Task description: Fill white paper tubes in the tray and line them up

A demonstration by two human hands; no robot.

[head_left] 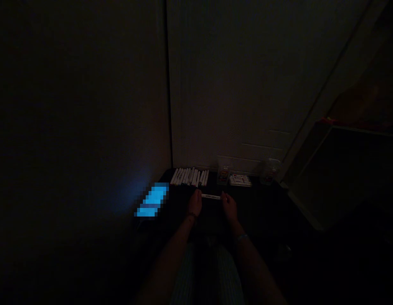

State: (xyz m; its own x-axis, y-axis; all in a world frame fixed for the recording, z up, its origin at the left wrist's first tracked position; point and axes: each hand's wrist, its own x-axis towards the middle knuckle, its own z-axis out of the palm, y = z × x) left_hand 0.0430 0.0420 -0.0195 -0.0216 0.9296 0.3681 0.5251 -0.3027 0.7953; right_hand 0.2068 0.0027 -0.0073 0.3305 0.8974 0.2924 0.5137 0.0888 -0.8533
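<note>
A white marker with dark print lies level between my two hands, above the dark table. My left hand is closed on its left end, and my right hand pinches its right end. Behind my left hand, several white markers stand side by side in a row, leaning or lying; the dim light does not show which. Beyond my right hand lies a small stack of white markers.
Clear containers with labels stand at the back, one left and one right of the stack. A glowing blue, pixelated screen is at the table's left. A pale wall rises behind. The picture is very dark.
</note>
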